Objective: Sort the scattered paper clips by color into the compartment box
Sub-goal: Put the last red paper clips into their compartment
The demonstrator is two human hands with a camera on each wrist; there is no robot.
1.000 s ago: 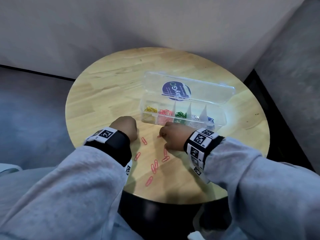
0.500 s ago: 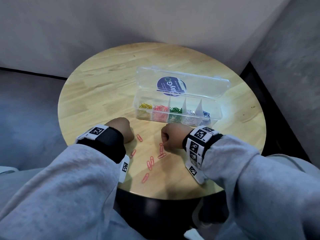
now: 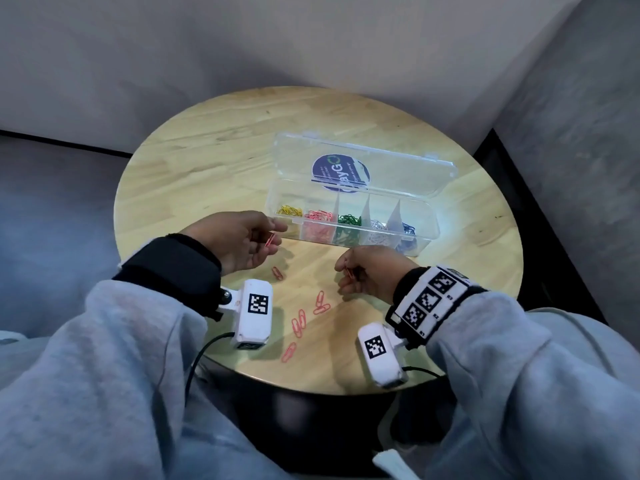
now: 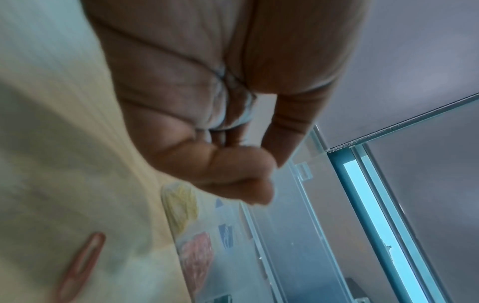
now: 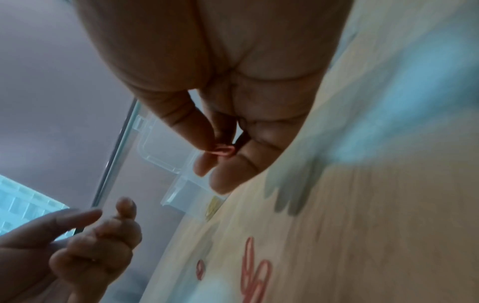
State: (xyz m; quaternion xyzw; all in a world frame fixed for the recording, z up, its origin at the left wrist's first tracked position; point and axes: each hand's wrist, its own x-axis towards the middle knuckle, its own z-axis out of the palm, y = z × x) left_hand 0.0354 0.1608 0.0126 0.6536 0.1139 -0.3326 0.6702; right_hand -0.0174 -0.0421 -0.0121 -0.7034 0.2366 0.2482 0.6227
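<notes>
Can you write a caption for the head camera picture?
Each hand pinches a pink paper clip near the open compartment box.

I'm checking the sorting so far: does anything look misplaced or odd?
Nothing stands out. The compartment box holds one color per section, lid open. Pink clips lie loose on the table, unsorted. The left hand and right hand each pinch one.

right hand (image 5: pixel 233 114) pinching pink clip (image 5: pixel 223 150), blurred wooden table (image 5: pixel 388 225)

Both wrist views are motion-blurred, and the compartment box (image 4: pixel 233 256) runs off the left wrist picture's bottom edge.
</notes>
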